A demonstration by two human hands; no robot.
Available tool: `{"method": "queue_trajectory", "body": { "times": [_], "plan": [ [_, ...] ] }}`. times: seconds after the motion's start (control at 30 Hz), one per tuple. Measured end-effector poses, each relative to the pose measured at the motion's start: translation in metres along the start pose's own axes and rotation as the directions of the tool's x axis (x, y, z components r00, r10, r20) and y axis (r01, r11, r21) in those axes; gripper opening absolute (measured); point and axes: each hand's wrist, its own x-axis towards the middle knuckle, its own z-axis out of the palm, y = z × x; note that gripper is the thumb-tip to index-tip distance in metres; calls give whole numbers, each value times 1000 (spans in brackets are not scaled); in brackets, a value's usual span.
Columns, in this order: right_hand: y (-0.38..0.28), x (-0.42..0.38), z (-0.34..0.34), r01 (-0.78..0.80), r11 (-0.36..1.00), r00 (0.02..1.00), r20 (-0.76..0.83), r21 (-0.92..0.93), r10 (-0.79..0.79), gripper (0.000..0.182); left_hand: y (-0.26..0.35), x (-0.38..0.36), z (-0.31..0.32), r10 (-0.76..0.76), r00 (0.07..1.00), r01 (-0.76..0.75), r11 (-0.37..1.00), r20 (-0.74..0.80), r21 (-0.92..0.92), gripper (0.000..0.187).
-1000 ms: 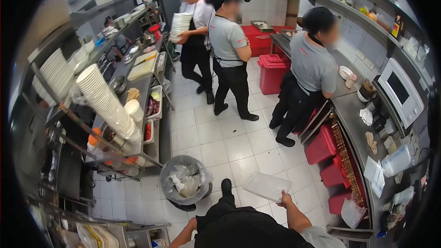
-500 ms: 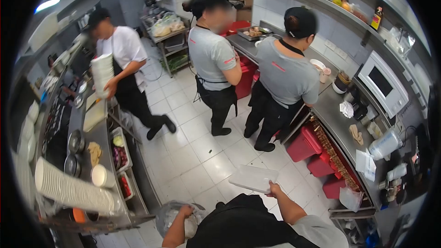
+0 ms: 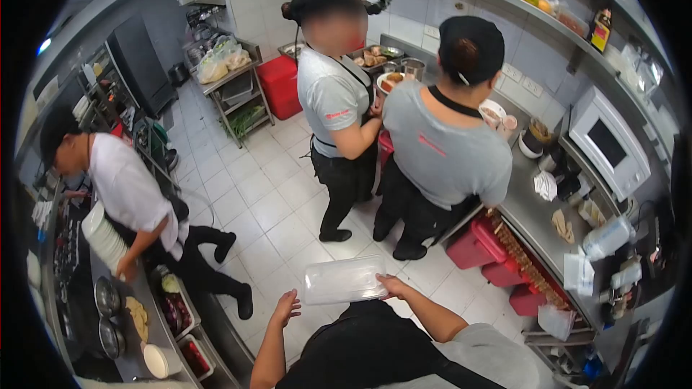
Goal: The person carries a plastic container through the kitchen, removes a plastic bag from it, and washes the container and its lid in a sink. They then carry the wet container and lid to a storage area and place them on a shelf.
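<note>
A clear, shallow plastic container (image 3: pixel 344 280) is held out in front of my body, above the tiled floor. My right hand (image 3: pixel 391 287) is closed on its right end. Just off its left end is my left hand (image 3: pixel 287 306), raised with the fingers apart and nothing in it. Nothing shows inside the container.
A person in a white shirt (image 3: pixel 130 180) leans over the left counter (image 3: pixel 137 292), carrying stacked bowls (image 3: pixel 104 238). Two people in grey shirts (image 3: pixel 328 94) stand ahead at the right counter (image 3: pixel 530 194), one holding a plate. Red bins (image 3: pixel 476 243) sit beneath it.
My left hand has left the plastic bag and come up beside the container. The container has moved left and is more level. The person with the bowls has stepped nearer on the left.
</note>
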Motion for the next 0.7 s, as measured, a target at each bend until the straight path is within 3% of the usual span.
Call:
{"method": "queue_trajectory", "body": {
  "times": [0.1, 0.13, 0.23, 0.27, 0.33, 0.5, 0.53, 0.57, 0.7],
  "plan": [
    [-43, 32, 11, 4, 997, 1000, 24, -73, -2, 64, 24, 7, -4, 84, 995, -75, 987, 51, -145, 68],
    [-57, 46, 10, -11, 996, 984, 178, -93, 27, 66, 33, 8, -7, 77, 994, -61, 980, 77, -189, 64],
    [-98, 69, 32, 34, 983, 992, 125, -183, -11, 65, 47, 30, -18, 75, 997, -76, 988, -16, -137, 54],
    [-115, 67, 36, 52, 977, 985, 174, -206, -16, 64, 54, 40, -25, 76, 997, -77, 988, -11, -134, 54],
    [-130, 89, 47, 33, 983, 982, 188, -180, 2, 64, 66, 52, -43, 49, 995, -29, 975, 87, -219, 53],
    [-172, 143, 82, -24, 996, 971, 235, -89, 44, 66, 94, 125, -79, 76, 992, -32, 921, 99, -389, 53],
    [-184, 153, 88, 1, 995, 970, 241, -95, 22, 74, 107, 146, -86, 94, 989, -33, 896, 118, -443, 53],
    [-197, 163, 96, 27, 995, 969, 245, -98, -2, 81, 119, 165, -94, 111, 985, -41, 896, 134, -443, 53],
    [-257, 188, 125, -23, 997, 967, 253, -80, 43, 82, 161, 215, -130, 71, 994, -20, 860, 80, -510, 56]
  ]
}}
